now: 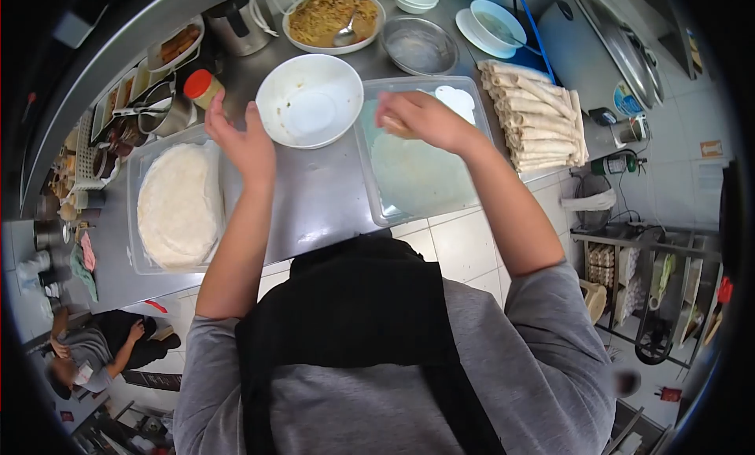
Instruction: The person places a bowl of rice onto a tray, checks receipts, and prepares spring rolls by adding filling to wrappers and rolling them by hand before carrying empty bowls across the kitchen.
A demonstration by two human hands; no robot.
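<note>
My left hand is open with its fingers apart, beside a white bowl that has a few food bits inside. Over a shallow clear plastic tray hovers my right hand, its fingers curled together. Whatever the fingers hold, if anything, is hidden. A small white lobed piece lies in the tray's far corner. Below my left hand, a clear container holds a thick stack of pale round wrappers.
Rolled wraps are piled on the right. Behind stand a plate of shredded filling with a spoon, a metal bowl and a white bowl of liquid. A red-lidded jar is at left; another person is at lower left.
</note>
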